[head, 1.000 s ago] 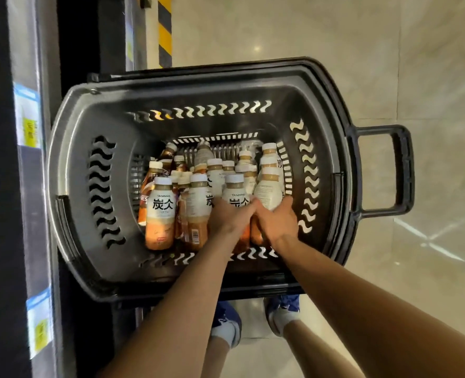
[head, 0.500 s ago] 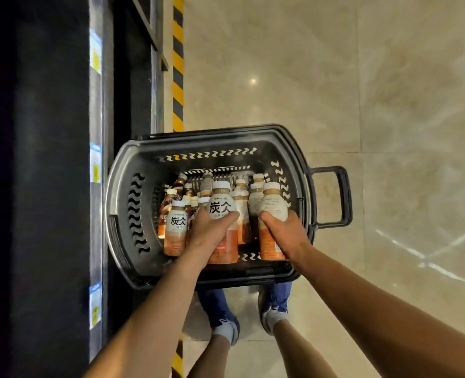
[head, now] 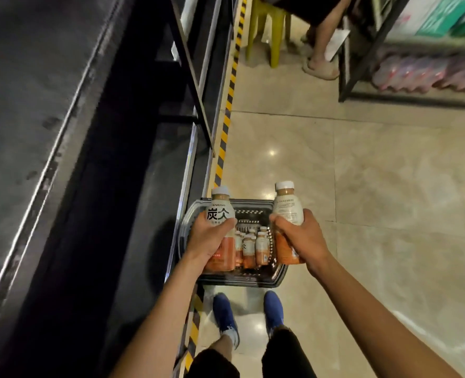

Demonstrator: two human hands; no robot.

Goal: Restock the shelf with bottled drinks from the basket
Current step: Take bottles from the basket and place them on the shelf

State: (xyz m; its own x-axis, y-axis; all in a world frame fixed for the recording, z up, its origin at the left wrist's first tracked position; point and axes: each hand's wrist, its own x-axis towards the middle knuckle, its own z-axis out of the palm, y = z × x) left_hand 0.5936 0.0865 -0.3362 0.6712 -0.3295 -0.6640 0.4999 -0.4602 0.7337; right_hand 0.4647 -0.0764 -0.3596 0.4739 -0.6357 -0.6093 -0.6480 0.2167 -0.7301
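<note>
My left hand (head: 208, 236) grips a white-capped bottle (head: 220, 214) of brown drink with black characters on its pale label. My right hand (head: 300, 237) grips a second such bottle (head: 287, 207), its label turned to the small print. Both bottles are upright and raised above the black plastic basket (head: 253, 205), which stands on the floor far below. Several more bottles (head: 254, 246) stand inside the basket between my hands. The dark shelf (head: 62, 132) runs along my left side.
A yellow-and-black striped strip (head: 227, 118) marks the floor along the shelf base. My blue shoes (head: 225, 316) stand behind the basket. Farther off are a yellow stool (head: 276, 31), another person's leg (head: 321, 45) and a rack with packed bottles (head: 427, 75) at the right.
Both hands have lifted their bottles up out of the basket. My view has risen and tilted forward, so the basket looks much smaller and the aisle ahead shows.
</note>
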